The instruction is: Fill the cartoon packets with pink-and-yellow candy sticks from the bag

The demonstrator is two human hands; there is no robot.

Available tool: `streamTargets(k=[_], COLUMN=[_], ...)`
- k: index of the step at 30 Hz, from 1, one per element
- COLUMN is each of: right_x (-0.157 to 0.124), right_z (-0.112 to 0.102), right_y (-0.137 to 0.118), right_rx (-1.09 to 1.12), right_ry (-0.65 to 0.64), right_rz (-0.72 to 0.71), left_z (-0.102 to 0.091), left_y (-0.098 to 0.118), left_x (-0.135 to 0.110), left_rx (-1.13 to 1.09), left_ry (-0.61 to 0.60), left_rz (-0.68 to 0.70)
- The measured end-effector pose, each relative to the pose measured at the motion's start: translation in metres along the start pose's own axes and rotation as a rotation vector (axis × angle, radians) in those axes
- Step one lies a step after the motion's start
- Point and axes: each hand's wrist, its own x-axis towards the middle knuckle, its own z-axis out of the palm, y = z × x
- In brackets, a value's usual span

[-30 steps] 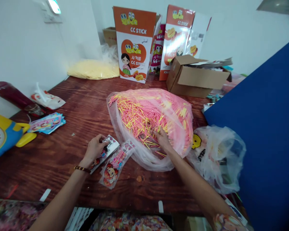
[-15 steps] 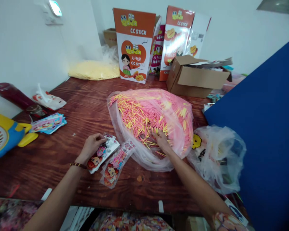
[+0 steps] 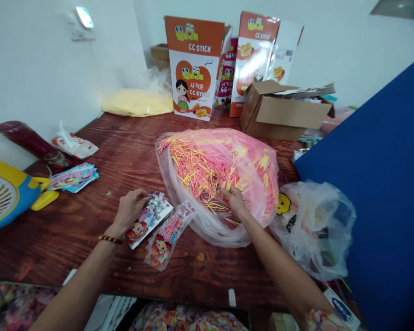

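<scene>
A big clear plastic bag (image 3: 207, 220) full of pink and yellow sticks (image 3: 207, 161) lies in the middle of the wooden table (image 3: 124, 138). My right hand (image 3: 233, 198) reaches into the bag's mouth, fingers closed on a few yellow and pink sticks. My left hand (image 3: 129, 209) grips a small printed packet (image 3: 152, 216) with a cartoon girl on it, lifted slightly off the table. A second, filled packet (image 3: 167, 234) lies flat just right of it, next to the bag.
Orange CC STICK cartons (image 3: 195, 69) and a brown cardboard box (image 3: 283, 110) stand at the back. A pile of packets (image 3: 74, 177), a yellow and blue fan (image 3: 7, 195) and a dark red bottle (image 3: 27, 140) are at left. A crumpled plastic bag (image 3: 313, 225) and blue board (image 3: 376, 174) are at right.
My left hand has picked the packet up and tilted it, so its printed face shows. My right hand stays in the bag among the sticks, shifting only slightly.
</scene>
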Motion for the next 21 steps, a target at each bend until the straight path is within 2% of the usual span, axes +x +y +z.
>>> streamTargets(k=[4,7,10,13,16,21], right_x=[0.001,-0.001,-0.004,-0.005,-0.007,-0.011], right_z=[0.001,0.002,0.002,0.002,0.004,0.005], right_y=[-0.007,-0.009,-0.006,0.002,0.008,-0.001], right_rx=[0.106,0.148,0.173,0.098,-0.042,-0.129], right_ry=[-0.019,-0.038,-0.046,-0.029,-0.066,-0.058], right_rz=[0.021,0.032,0.039,0.005,-0.023,-0.058], left_z=[0.000,0.000,-0.001,-0.003,-0.008,-0.015], left_y=[0.001,0.003,0.005,0.007,0.005,0.004], left_x=[0.003,0.006,0.006,0.005,0.003,0.001], left_rx=[0.047,0.018,0.046,0.035,-0.067,-0.185], left_ry=[0.015,-0.028,0.007,0.039,0.060,0.094], left_rz=[0.101,0.110,0.090,0.073,0.020,-0.046])
